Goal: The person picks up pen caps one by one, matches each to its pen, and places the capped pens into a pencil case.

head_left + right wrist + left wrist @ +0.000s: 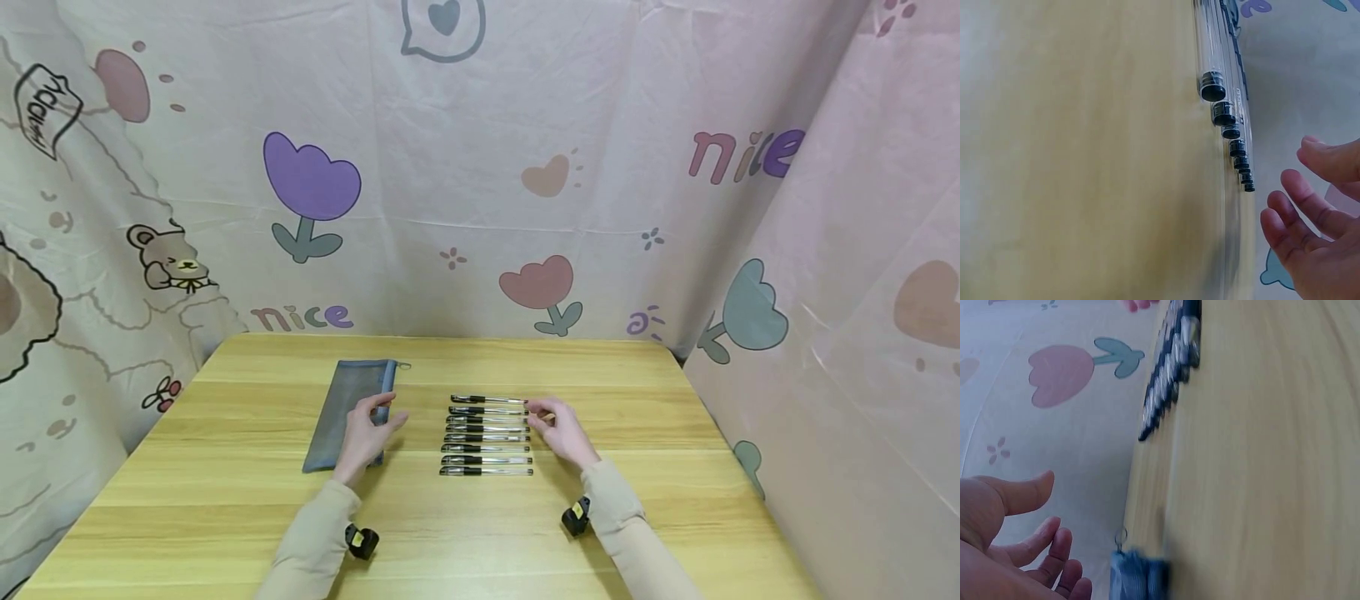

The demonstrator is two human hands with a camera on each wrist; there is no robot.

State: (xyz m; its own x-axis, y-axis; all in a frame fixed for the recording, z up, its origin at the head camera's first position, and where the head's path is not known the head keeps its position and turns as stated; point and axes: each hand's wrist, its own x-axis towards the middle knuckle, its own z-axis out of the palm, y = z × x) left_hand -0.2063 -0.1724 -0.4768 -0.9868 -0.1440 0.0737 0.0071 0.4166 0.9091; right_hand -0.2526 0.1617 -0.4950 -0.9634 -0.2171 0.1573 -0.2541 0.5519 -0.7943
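Note:
Several gel pens (483,449) with black caps and clear barrels lie side by side in a column on the table, caps to the left. My right hand (558,429) hovers by the barrel ends of the upper pens. In the right wrist view its fingers (1310,215) are spread loosely with nothing between them, apart from the pens (1213,84). My left hand (365,437) is over the right side of a blue-grey mesh zip pouch (330,425), thumb and fingers apart and holding nothing. The left wrist view shows only the pouch's end (1138,575) with its ring.
The wooden table (480,542) reaches back to a patterned curtain (465,167), which also hangs along both sides. Black wrist cameras (362,543) are strapped to both sleeves, near the tabletop.

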